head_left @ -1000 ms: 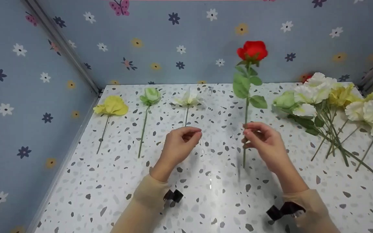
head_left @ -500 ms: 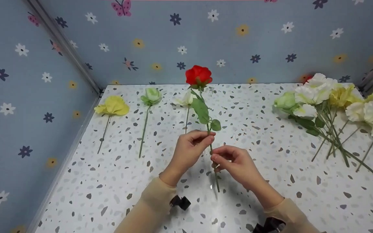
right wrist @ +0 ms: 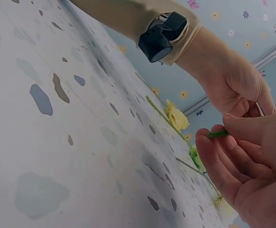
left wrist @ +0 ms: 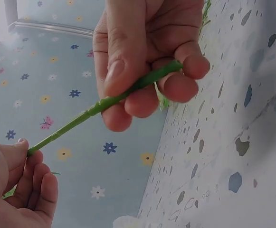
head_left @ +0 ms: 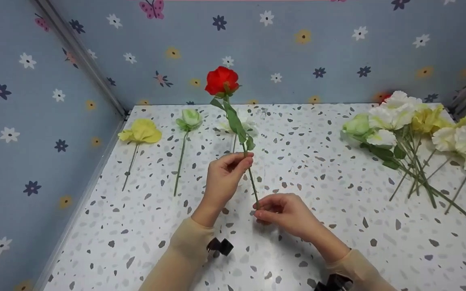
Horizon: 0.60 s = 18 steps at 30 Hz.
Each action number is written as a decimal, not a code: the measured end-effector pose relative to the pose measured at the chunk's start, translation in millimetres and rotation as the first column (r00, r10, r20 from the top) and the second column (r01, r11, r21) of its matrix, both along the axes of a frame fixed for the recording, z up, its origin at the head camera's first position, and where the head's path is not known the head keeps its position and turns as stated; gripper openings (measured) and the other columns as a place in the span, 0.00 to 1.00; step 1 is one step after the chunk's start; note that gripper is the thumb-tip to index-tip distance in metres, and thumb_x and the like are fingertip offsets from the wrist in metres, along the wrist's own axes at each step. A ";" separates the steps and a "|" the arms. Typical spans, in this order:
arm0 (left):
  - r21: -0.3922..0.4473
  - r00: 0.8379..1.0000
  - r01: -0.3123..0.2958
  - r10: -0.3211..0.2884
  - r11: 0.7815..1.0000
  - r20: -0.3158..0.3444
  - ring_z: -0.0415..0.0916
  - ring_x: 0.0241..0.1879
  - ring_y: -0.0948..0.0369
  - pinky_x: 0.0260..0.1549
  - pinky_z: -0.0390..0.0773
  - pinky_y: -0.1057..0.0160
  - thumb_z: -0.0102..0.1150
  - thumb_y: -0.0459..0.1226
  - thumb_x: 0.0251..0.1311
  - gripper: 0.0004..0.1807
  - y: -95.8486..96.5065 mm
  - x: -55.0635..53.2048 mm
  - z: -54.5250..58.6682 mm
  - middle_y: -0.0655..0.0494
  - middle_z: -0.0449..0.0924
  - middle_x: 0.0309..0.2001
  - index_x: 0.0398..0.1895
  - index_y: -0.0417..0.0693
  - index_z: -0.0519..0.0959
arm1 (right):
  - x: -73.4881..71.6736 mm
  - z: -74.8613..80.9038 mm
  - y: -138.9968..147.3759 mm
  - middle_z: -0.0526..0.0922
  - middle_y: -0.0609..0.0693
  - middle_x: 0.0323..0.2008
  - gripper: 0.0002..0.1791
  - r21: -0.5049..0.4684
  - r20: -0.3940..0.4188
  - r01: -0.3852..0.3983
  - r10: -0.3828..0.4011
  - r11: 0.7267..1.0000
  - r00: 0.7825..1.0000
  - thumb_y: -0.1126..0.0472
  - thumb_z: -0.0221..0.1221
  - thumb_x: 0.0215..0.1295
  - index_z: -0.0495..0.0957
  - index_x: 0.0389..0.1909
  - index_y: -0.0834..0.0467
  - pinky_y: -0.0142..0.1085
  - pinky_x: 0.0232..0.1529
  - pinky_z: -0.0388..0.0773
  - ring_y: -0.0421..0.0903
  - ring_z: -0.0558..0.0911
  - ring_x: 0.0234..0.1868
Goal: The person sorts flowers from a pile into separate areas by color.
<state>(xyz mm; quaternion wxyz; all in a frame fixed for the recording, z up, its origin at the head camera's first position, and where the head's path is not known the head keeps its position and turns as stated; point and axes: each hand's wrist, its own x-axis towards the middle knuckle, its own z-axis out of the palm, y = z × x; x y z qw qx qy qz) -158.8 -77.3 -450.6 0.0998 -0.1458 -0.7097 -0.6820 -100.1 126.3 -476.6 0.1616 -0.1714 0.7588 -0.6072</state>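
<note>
A red rose [head_left: 222, 81] with green leaves is held up over the speckled table, its stem leaning so the bloom points to the back left. My left hand [head_left: 225, 178] pinches the stem just below the leaves, between thumb and fingertips. Lower down, my right hand [head_left: 285, 214] pinches the stem close to its cut end. The left wrist view shows the bare green stem [left wrist: 95, 109] running from one hand to the other, its tip resting across the right fingers. Behind the rose lies a white flower [head_left: 241, 127], partly covered by the leaves and the left hand.
A yellow flower [head_left: 140, 131] and a pale green rose [head_left: 189, 120] lie spaced apart at the left. On the right is a loose heap of white flowers [head_left: 395, 111], yellow and green ones with crossed stems. Blue patterned walls [head_left: 249, 44] close off the back and left side.
The right hand has carried the red rose leftward, and the left hand has taken hold of its stem. The right hand then slid down toward the stem's end as the bloom moved left and up.
</note>
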 end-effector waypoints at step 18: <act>-0.095 0.992 0.095 -0.087 0.991 0.086 0.83 0.33 0.57 0.34 0.81 0.68 0.61 0.30 0.78 0.09 21.3 9.1 -8.7 0.47 0.89 0.35 0.50 0.36 0.90 | -10.9 8.1 19.5 0.94 0.52 0.38 0.10 0.138 -0.056 -0.075 0.083 0.988 0.995 0.64 0.69 0.75 0.90 0.49 0.67 0.32 0.39 0.86 0.42 0.90 0.37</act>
